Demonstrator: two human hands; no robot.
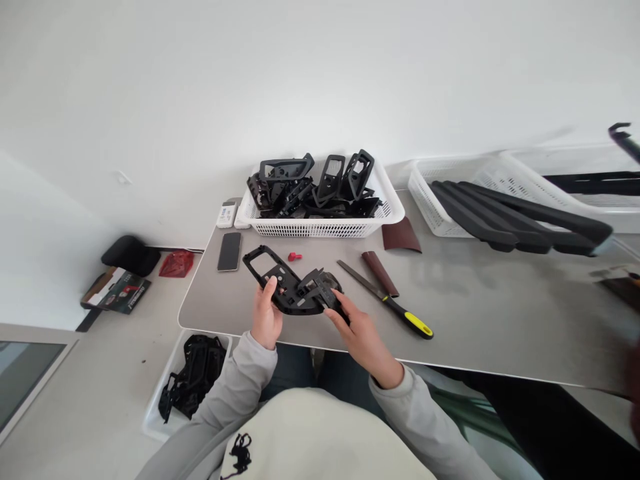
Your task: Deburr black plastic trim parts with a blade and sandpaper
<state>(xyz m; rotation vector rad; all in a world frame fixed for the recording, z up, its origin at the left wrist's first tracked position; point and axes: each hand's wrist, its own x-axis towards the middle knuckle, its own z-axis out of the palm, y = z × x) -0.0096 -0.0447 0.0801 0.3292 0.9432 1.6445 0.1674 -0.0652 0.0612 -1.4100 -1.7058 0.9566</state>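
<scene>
My left hand point(267, 312) grips the lower left side of a black plastic frame part point(291, 283), thumb on top. The part is tilted over the table's front edge and has a large opening at its far left end. In my right hand point(364, 337) is a black caliper point(320, 283), its jaws against the right part of the frame. Whether the jaws pinch the plastic cannot be made out. Just beyond the frame lies a small red piece point(295, 256). To the right rests a file point(400, 313) with a black and yellow handle.
A white basket point(320, 229) full of similar black parts stands at the back. Brown sandpaper point(401, 236) and a rolled piece point(380, 273) lie right. A phone point(229, 252) lies left. Long black parts point(505, 220) overhang another basket point(434, 220). A floor bin point(163, 427) holds more parts.
</scene>
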